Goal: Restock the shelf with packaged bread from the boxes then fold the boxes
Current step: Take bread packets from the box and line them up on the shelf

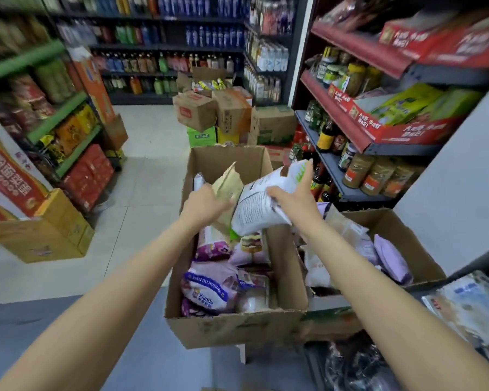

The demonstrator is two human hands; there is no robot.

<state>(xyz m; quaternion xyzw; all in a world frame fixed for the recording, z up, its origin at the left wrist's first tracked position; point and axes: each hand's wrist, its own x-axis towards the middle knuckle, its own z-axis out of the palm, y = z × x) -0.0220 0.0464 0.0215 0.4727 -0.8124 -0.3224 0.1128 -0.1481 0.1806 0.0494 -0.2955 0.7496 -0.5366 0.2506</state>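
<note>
An open cardboard box stands on the floor in front of me, filled with several packaged breads, mostly purple and white bags. My left hand grips a tan paper-coloured package standing upright in the box. My right hand holds a white package with green print lifted above the box, fingers spread along its upper edge. A second open box to the right holds lilac and white packs.
A shelf rack with jars, bottles and red trays rises at the right. A grey shelf at lower right holds bagged goods. Stacked cartons stand in the aisle beyond, and a yellow carton sits at the left.
</note>
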